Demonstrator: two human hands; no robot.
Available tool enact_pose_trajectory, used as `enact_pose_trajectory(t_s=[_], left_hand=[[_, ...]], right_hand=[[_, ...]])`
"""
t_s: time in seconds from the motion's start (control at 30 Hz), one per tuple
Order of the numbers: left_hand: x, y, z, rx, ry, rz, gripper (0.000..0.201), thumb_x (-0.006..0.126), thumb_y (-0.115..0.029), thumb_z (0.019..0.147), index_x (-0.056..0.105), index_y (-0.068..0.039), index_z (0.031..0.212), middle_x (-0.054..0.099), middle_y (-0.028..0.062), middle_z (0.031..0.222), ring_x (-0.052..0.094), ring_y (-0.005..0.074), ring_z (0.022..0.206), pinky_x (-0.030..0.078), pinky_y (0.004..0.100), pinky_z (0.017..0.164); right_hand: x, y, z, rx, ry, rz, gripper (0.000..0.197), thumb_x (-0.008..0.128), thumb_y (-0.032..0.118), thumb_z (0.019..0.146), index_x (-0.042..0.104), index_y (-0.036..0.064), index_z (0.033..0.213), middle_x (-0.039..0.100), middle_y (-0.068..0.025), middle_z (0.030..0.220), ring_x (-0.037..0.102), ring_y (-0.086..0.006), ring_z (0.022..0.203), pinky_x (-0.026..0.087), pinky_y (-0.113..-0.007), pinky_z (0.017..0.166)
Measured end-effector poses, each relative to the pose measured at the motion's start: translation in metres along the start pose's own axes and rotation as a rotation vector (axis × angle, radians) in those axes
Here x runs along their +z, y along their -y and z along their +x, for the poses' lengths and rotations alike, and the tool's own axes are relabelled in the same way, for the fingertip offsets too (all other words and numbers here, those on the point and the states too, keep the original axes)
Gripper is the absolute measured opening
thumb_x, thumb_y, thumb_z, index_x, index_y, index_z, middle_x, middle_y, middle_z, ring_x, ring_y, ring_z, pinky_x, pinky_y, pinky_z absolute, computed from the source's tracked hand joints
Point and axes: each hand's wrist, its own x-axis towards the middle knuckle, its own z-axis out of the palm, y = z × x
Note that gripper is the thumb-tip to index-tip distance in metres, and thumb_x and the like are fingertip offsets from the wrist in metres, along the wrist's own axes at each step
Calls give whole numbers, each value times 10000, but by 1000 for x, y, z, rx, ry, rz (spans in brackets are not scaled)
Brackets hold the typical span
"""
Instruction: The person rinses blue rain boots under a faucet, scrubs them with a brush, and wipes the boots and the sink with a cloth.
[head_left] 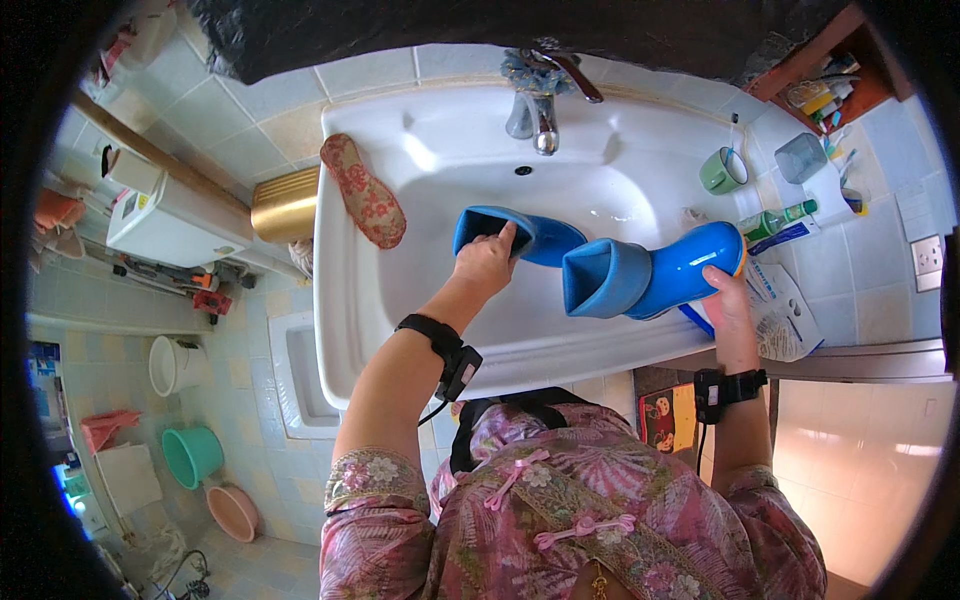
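Observation:
Two blue rubber boots lie over the white washbasin. My left hand [486,262] is closed on the top rim of the left boot [550,240], whose dark opening faces left. Fingers of that hand reach over and into the opening. The right boot [680,272] lies on its side, its shaft opening toward the left and its toe toward the right. My right hand [728,298] holds it at the toe end, thumb on the blue surface; the other fingers are hidden beneath. A red-patterned insole [364,192] rests on the basin's left ledge.
The washbasin [340,345] has a chrome tap [543,125] at the back. On its right ledge stand a green mug [724,171], a green tube [778,218] and a plastic packet [785,310]. A gold bin [285,205] is left of the basin. Buckets [192,457] stand on the floor.

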Motion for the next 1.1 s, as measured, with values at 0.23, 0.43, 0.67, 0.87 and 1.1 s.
enact_pose_trajectory(t_s=[0.23,0.43,0.67,0.87,1.1], left_hand=[[3,16,28,43,-235,-133,262,534,-201,727,561,-57,945,588,162,839,560,314,789,449,372,704],[-33,-35,9,-342,-89,-546,278,587,-273,717,584,0,768,588,156,720,563,249,641,421,335,597],[-31,-36,4,-469,-13,-1226,403,641,-320,697,558,34,872,571,104,779,530,145,704,428,272,624],[-26,-21,0,-491,-77,-762,295,660,-159,663,575,7,891,601,138,804,582,221,746,452,315,682],[-62,-17,-30,-386,-297,-692,220,622,-93,686,591,13,876,612,126,783,567,164,717,438,283,665]], right_hand=[[15,-27,13,121,84,295,446,607,56,609,482,19,1036,553,-102,954,536,-244,877,432,-397,780],[37,-57,36,373,164,491,401,581,95,646,483,3,1025,555,-100,954,533,-245,888,414,-388,807],[54,-74,70,542,164,529,300,551,143,694,511,14,962,564,-103,956,530,-230,902,385,-358,852],[86,-56,84,670,241,336,360,581,216,724,505,31,1024,565,-100,978,522,-224,933,383,-348,859],[22,-32,103,112,514,-1305,468,635,273,669,518,74,1076,571,-131,961,555,-213,866,434,-314,747]])
